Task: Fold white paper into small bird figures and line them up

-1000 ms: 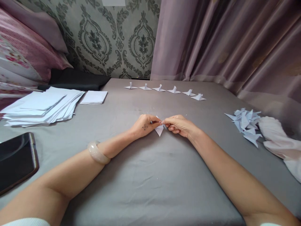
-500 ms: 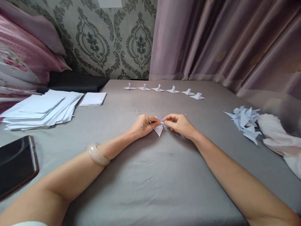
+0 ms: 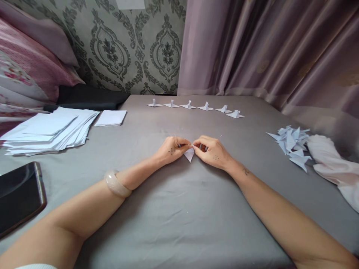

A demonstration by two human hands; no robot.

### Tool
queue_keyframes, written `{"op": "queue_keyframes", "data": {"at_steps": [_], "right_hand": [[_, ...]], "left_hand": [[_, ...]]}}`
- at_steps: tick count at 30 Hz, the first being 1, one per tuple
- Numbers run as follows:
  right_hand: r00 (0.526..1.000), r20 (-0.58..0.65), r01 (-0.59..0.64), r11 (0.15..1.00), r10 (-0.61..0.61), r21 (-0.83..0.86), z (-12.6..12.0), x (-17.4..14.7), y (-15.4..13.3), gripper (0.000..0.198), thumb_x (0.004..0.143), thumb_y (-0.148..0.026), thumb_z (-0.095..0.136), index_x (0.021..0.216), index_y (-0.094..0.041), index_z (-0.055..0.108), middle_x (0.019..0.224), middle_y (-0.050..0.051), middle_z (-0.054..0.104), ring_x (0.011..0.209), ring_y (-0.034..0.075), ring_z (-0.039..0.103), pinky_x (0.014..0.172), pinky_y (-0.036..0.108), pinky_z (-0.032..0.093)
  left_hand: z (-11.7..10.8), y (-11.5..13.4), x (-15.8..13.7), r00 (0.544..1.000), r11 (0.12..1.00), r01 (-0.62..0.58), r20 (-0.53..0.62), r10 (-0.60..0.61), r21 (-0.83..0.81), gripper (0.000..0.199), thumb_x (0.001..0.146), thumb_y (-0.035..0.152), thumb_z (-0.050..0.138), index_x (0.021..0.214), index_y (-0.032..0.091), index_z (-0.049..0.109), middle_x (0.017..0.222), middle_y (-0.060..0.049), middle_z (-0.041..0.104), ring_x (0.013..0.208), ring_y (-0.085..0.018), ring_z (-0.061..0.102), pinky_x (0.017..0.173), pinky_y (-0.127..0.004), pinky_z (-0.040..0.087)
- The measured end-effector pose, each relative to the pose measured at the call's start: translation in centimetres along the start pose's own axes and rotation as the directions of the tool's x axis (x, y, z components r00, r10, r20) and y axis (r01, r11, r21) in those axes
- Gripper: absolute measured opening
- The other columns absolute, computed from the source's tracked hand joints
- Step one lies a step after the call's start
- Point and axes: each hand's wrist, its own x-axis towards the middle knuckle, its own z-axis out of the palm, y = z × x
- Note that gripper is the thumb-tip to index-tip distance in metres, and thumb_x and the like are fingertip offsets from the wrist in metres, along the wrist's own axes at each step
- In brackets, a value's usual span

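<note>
Between my two hands, at the middle of the table, is a small white folded paper crane [image 3: 189,155]; one pointed flap aims toward me and the rest is mostly covered by fingers. My left hand [image 3: 174,149] is closed on its left side, thumb and fingers pinching it. From the right, my right hand [image 3: 211,150] pinches its upper part with thumb and forefinger, the fingertips of both hands nearly meeting there.
Several folded paper cranes [image 3: 206,107] stand in a row toward the back. At the right lie a heap of white folded paper pieces [image 3: 293,140] and a pale cloth [image 3: 331,160]. Paper stacks [image 3: 53,129] and a phone [image 3: 22,198] lie on the left.
My right hand has rolled over and closed in on the paper's upper part, its fingertips now meeting my left hand's. My left hand stays in place.
</note>
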Motion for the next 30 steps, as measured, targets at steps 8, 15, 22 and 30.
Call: {"op": "queue_keyframes", "data": {"at_steps": [8,15,22,30], "right_hand": [[1.000,-0.026,0.004,0.999,-0.005,-0.054,0.1,-0.1,0.0,0.013,0.082,-0.023,0.052,0.079,-0.021,0.065,0.080,0.001,0.063,0.064,0.012,0.053,0.065,0.026,0.039],[0.999,-0.042,-0.012,0.999,0.011,-0.030,0.3,0.0,0.0,0.010,0.078,-0.020,0.055,0.077,-0.021,0.064,0.080,0.001,0.064,0.065,0.012,0.054,0.065,0.026,0.039],[0.997,-0.057,-0.045,0.999,0.046,0.018,0.5,0.3,0.5,0.010,0.079,-0.022,0.054,0.077,-0.021,0.064,0.080,0.001,0.064,0.064,0.012,0.054,0.064,0.026,0.040],[0.966,-0.198,-0.161,0.986,0.169,0.052,0.7,0.6,2.1,0.012,0.079,-0.023,0.054,0.080,-0.021,0.066,0.082,0.001,0.067,0.063,0.012,0.054,0.068,0.028,0.042]], "left_hand": [[0.3,0.0,0.1,0.995,0.992,-0.063,-0.064,0.070,0.113,0.019,0.085,0.029,0.058,0.082,0.017,0.072,0.074,-0.002,0.068,0.065,-0.011,0.055,0.062,-0.021,0.041],[0.4,0.1,0.0,0.992,0.995,-0.073,-0.098,0.080,0.074,0.016,0.083,0.028,0.060,0.079,0.017,0.071,0.075,-0.003,0.069,0.068,-0.012,0.059,0.062,-0.021,0.043],[0.4,0.3,0.0,0.993,1.000,-0.011,-0.116,0.011,-0.004,0.013,0.080,0.022,0.060,0.076,0.017,0.071,0.076,-0.001,0.071,0.069,-0.012,0.060,0.063,-0.021,0.043],[0.1,-0.8,0.3,0.963,0.986,0.074,-0.267,-0.033,0.146,0.019,0.080,0.030,0.064,0.096,0.019,0.065,0.086,-0.003,0.067,0.074,-0.014,0.057,0.071,-0.027,0.045]]}}
